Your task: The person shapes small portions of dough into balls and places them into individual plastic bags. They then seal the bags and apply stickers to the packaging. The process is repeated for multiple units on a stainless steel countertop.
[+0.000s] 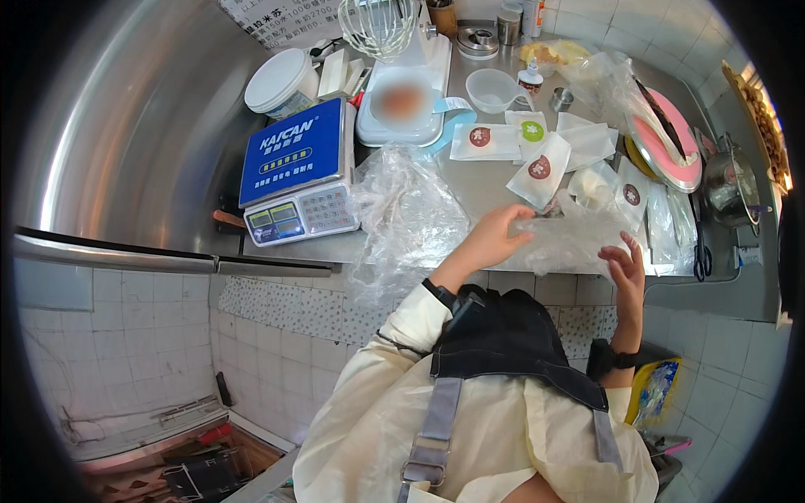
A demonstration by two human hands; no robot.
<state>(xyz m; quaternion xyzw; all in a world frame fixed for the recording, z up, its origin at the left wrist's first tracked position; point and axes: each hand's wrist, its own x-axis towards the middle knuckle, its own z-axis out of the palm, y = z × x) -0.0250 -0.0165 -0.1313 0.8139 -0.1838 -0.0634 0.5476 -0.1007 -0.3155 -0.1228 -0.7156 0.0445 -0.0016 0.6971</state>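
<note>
My left hand (500,237) is at the left edge of a clear plastic bag (563,242) near the counter's front edge, thumb and fingers around its upper left part; whether they pinch it is hard to tell. At the bag's right side, my right hand (622,264) is raised with its fingers apart. Just behind the bag lie a white paper packet with a dark red emblem (539,167), another such packet (631,193) and a packet with a green emblem (532,131). A crumpled heap of clear plastic (409,214) hangs over the counter edge to the left.
A digital scale (299,170) and a white lidded bucket (281,82) stand left. Behind are a stand mixer's whisk (377,28), a clear plastic measuring cup (492,90) and a squeeze bottle (530,78). To the right are a pink round board (666,138), a steel pot (729,182) and scissors (702,254).
</note>
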